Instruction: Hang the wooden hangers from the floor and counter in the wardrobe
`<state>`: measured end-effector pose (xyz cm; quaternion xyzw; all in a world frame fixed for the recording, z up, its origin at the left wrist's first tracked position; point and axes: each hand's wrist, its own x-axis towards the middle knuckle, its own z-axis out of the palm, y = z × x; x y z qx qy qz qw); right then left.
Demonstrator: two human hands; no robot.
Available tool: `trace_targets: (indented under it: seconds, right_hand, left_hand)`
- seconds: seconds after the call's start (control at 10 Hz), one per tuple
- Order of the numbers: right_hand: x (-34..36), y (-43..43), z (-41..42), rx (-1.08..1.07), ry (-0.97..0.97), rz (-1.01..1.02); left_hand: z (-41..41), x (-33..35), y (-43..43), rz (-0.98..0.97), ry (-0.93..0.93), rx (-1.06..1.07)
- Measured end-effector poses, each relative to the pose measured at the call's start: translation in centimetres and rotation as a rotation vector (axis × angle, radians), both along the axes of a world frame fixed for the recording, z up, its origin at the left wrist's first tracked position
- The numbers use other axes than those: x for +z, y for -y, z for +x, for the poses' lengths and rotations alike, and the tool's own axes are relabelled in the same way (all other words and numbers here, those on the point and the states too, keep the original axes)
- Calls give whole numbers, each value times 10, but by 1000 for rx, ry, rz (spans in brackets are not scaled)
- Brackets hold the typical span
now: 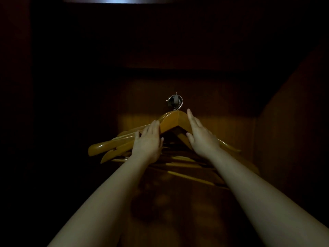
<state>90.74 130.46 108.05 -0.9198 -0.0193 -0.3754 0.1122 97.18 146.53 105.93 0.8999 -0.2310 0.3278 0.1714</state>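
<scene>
Several wooden hangers (173, 122) hang bunched together inside the dark wardrobe, their metal hooks (175, 102) looped over a fitting at the back centre. My left hand (148, 139) lies flat on the left shoulder of the front hanger, fingers spread. My right hand (200, 134) rests on its right shoulder, fingers stretched up toward the peak. Neither hand curls around the wood. The ends of other hangers (99, 148) fan out to the lower left, and their bars show under my arms.
The brown wardrobe back panel (222, 107) is dimly lit behind the hangers. A side wall (284, 139) rises at the right. The left side is black. A pale strip of light (115, 0) shows at the top edge.
</scene>
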Motion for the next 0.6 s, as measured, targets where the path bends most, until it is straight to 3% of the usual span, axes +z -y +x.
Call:
trace_targets:
  seconds: [0.3,0.6]
  right_hand:
    - [-16,-13,-20,-138,-40,-97]
    - [-58,-44,-66,-71,-133,-211]
  left_hand:
    - [-15,-10,-22,7,-70,-11]
    - [-60,-43,-65,144,-78,-294]
